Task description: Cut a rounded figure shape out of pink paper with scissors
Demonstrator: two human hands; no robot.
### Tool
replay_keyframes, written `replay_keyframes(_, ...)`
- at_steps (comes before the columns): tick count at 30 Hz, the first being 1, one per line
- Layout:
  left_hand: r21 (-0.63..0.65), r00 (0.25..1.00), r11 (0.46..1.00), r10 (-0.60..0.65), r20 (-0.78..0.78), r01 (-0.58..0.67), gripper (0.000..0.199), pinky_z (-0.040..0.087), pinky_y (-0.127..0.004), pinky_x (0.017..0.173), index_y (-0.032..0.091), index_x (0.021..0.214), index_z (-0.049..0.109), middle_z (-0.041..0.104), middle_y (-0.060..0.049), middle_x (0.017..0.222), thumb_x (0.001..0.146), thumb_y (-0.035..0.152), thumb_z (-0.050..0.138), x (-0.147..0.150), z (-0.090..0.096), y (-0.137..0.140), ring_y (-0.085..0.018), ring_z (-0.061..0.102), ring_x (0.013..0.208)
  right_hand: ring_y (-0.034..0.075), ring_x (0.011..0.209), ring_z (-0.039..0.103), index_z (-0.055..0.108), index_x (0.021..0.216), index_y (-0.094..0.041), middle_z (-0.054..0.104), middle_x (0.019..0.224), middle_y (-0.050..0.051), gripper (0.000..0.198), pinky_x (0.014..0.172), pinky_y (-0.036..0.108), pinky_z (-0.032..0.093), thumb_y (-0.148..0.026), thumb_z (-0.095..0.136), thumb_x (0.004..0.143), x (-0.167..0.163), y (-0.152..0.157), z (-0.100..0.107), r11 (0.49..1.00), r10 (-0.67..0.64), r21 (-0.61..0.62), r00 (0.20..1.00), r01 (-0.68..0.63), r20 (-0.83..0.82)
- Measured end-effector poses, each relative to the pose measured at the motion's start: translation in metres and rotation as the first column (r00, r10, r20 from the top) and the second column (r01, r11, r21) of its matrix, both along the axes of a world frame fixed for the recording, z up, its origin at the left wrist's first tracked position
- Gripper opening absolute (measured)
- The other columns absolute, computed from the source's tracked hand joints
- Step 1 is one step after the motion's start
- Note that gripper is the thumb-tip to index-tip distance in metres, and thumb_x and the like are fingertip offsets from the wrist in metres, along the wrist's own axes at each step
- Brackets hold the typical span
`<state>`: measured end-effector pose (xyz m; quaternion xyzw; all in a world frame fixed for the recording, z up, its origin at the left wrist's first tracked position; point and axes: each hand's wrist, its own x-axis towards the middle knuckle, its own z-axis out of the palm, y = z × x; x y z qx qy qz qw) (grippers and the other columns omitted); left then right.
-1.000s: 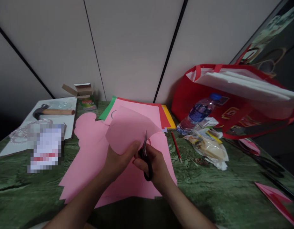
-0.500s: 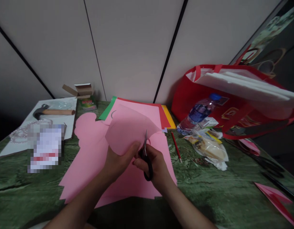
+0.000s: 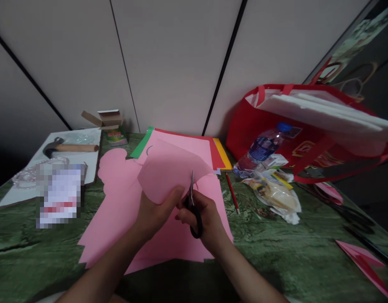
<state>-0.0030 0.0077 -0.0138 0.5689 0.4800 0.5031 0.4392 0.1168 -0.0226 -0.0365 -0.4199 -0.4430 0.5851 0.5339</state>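
Observation:
My left hand (image 3: pixel 157 210) is closed on a piece of pink paper (image 3: pixel 168 168), thumb on top, and holds it raised above the table. In my right hand (image 3: pixel 201 216) is a pair of scissors (image 3: pixel 196 221) with black handles. Their blades point away from me and lie at the right part of the pink paper. A narrow curled edge of paper shows just right of the blades. Beneath both hands lie larger pink sheets (image 3: pixel 118 214), with a scalloped shape at their upper left. My right fingertips are partly hidden behind the scissors.
Coloured sheets (image 3: pixel 217 153) lie behind the pink ones. A red pencil (image 3: pixel 233 193), a water bottle (image 3: pixel 263 147), a plastic packet (image 3: pixel 275 193) and a red bag (image 3: pixel 307 139) stand or lie at right. At left are a hammer (image 3: pixel 74 147), a small box (image 3: pixel 115 135) and a blurred-out item (image 3: pixel 63 193).
Almost nothing differs. Both hands, the paper and the scissors hold nearly the same place, with only a very slight shift of the view.

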Motion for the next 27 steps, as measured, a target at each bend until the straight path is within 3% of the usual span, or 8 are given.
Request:
replay_keyframes(15, 0.034, 0.996, 0.996, -0.085, 0.035, 0.084, 0.025, 0.047, -0.018, 0.041, 0.018, 0.050, 0.055, 0.060, 0.004, 0.045, 0.075, 0.020, 0.060, -0.0017, 0.0004, 0.0018, -0.010, 0.057, 0.041, 0.009, 0.049, 0.051, 0.055, 0.067, -0.019, 0.054, 0.063, -0.005, 0.014, 0.046, 0.023, 0.039, -0.024, 0.066, 0.061, -0.0007, 0.0002, 0.0023, 0.999, -0.021, -0.031, 1.000, 0.021, 0.002)
replay_keyframes(27, 0.039, 0.998, 0.998, -0.051, 0.045, 0.049, 0.029, 0.047, -0.014, 0.043, 0.017, 0.044, 0.055, 0.060, 0.005, 0.044, 0.072, 0.016, 0.062, -0.0024, 0.0006, 0.0053, -0.008, 0.058, 0.043, 0.007, 0.044, 0.049, 0.055, 0.068, -0.017, 0.050, 0.053, -0.008, 0.014, 0.045, 0.022, 0.041, -0.025, 0.065, 0.063, -0.0007, -0.0006, 0.0005, 0.999, -0.024, -0.023, 0.999, 0.024, -0.021)
